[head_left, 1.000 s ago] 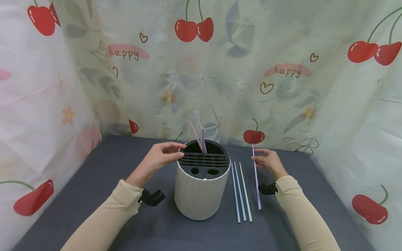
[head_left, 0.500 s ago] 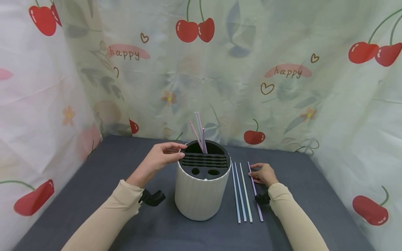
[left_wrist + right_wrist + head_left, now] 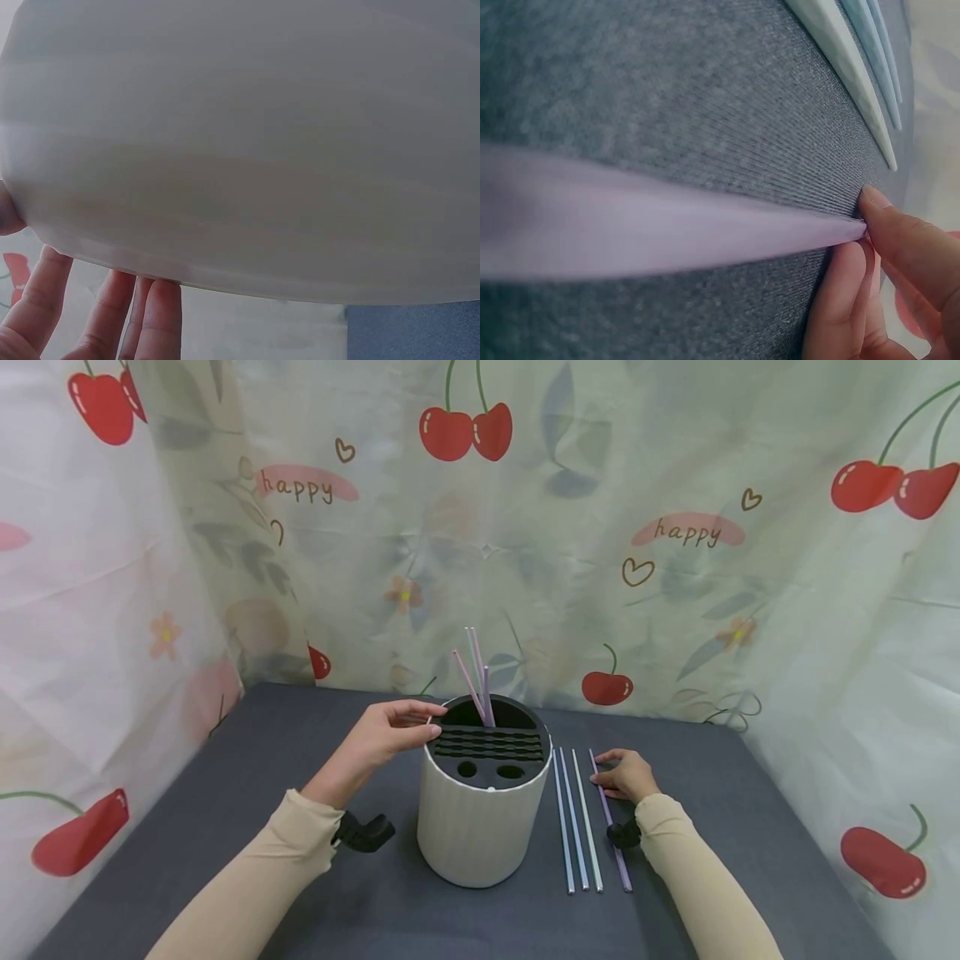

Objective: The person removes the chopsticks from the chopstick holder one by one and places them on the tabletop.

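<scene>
A white round utensil holder (image 3: 480, 835) with a black slotted top stands upright on the table. Several pink, purple and pale chopsticks (image 3: 485, 693) lean inside its rear opening. My left hand (image 3: 390, 727) rests on its left rim, fingers fairly straight, thumb and fingertips touching the edge; the left wrist view shows these fingers against the outer wall (image 3: 240, 150). My right hand (image 3: 628, 774) pinches the far end of a purple chopstick (image 3: 604, 802) between thumb and fingers, seen close in the right wrist view. The chopstick lies along the tabletop or just above it; I cannot tell which.
A white chopstick (image 3: 587, 818) and two blue chopsticks (image 3: 573, 818) lie side by side between the holder and the purple one. Dark grey cloth covers the table (image 3: 247, 760). A cherry-patterned curtain (image 3: 487, 552) hangs behind and at both sides.
My right hand has come down and toward the holder, bringing the purple chopstick in beside the loose ones; lately only a slight shift leftward shows. The left hand and holder have stayed still.
</scene>
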Demonstrator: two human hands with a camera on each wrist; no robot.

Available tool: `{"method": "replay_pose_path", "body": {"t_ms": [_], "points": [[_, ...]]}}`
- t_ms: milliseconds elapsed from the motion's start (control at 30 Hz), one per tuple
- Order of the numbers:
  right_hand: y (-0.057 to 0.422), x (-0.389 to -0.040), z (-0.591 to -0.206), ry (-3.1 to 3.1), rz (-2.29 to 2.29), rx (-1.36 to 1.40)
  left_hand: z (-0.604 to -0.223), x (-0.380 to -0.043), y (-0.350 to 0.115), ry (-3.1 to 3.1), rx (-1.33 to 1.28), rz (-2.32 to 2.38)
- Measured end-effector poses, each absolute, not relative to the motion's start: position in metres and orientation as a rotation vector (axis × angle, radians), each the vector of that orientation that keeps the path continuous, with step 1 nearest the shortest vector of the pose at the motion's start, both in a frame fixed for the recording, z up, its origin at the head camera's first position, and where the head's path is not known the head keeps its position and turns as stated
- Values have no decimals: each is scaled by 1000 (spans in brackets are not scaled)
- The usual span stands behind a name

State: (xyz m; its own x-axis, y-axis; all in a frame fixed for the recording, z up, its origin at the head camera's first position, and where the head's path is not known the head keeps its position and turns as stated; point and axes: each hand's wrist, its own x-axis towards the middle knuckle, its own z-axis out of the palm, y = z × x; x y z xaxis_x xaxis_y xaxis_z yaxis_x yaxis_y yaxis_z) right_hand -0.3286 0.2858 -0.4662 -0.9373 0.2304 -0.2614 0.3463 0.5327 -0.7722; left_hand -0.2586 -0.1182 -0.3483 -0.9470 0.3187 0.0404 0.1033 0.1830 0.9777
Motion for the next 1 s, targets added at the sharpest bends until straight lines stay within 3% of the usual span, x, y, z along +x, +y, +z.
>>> {"method": "replay_pose_path", "body": {"t_ms": [800,1000], "points": [[288,-332,-466,2552,-1435,531,-350,-259,-119,2259,415,1866],[286,-334,-439,2505,-1539,419,-349,-259,-119,2259,418,1871]]}}
